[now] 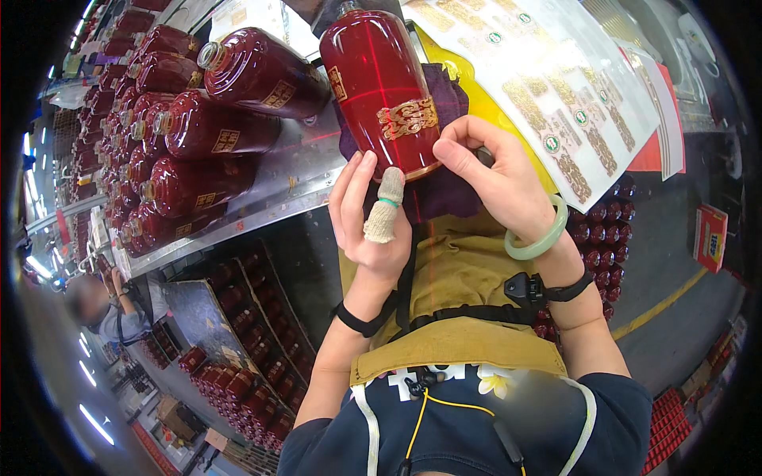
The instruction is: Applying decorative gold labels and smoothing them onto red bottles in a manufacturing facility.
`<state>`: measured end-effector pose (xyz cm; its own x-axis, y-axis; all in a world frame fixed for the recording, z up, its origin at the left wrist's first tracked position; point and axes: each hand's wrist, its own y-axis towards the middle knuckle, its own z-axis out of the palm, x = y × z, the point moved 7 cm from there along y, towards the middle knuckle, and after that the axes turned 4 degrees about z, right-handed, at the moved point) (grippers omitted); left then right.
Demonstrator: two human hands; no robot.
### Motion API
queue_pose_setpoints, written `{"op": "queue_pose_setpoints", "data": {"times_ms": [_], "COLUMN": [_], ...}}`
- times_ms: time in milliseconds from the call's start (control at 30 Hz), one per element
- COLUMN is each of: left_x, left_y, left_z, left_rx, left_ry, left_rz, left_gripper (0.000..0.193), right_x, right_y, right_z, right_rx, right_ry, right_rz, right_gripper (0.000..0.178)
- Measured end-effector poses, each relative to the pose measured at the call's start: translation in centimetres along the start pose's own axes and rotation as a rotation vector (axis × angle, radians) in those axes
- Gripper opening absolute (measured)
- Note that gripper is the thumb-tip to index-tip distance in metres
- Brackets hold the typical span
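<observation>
A large red glass bottle [373, 67] lies tilted on a dark purple cloth [452, 87], its base toward me. On its front, near the base, is an ornate gold sticker [407, 119]; a smaller gold label [337, 82] sits at its left side. My left hand [369, 222] grips the base end, fingers along the left, with a knitted cloth cover [386, 208] over the thumb. At the bottle's lower right edge, beside the sticker, my right hand [496, 166] has thumb and index finger pinched together; whatever is between them is hidden.
White sheets of gold stickers [571, 71] lie at the right over a yellow surface [446, 59]. More red bottles [226, 123] crowd the metal table [274, 178] at left. Racks of bottles [262, 317] stand below. Another person [119, 309] works at far left.
</observation>
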<state>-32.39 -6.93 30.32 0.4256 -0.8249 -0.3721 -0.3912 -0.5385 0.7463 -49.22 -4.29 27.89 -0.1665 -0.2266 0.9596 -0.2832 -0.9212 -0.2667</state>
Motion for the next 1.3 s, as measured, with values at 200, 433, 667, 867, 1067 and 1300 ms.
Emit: {"op": "queue_pose_setpoints", "data": {"times_ms": [200, 433, 667, 867, 1067, 1300], "left_x": [-0.4, -3.1, -0.5, 0.2, 1.0, 1.7], "left_y": [-0.6, -0.1, 2.1, 2.8, 2.2, 1.7], "left_z": [0.8, 2.6, -0.9, 1.9, 0.3, 1.1], "left_rx": [0.061, 0.036, 0.095, 0.198, 0.161, 0.18], "left_ry": [-0.003, 0.262, -0.008, 0.024, -0.11, -0.208], "left_rz": [-0.099, -0.06, -0.056, -0.002, -0.21, -0.243], "left_gripper": [0.052, 0.059, 0.073, 0.063, 0.072, 0.062], "right_x": [1.2, 2.5, 2.1, 2.9, 1.9, 2.1], "right_y": [-0.8, -2.0, -3.3, -2.6, -3.0, -3.0], "right_z": [-2.4, -3.9, -1.4, 1.1, 0.0, 0.3], "right_rx": [-0.097, -0.165, -0.279, -0.321, -0.396, -0.394], "right_ry": [-0.013, 0.027, -0.037, -0.332, -0.294, -0.258], "right_rz": [-0.134, -0.231, -0.266, -0.436, -0.42, -0.415], "right_gripper": [0.024, 0.019, 0.013, 0.007, 0.007, 0.006]}}
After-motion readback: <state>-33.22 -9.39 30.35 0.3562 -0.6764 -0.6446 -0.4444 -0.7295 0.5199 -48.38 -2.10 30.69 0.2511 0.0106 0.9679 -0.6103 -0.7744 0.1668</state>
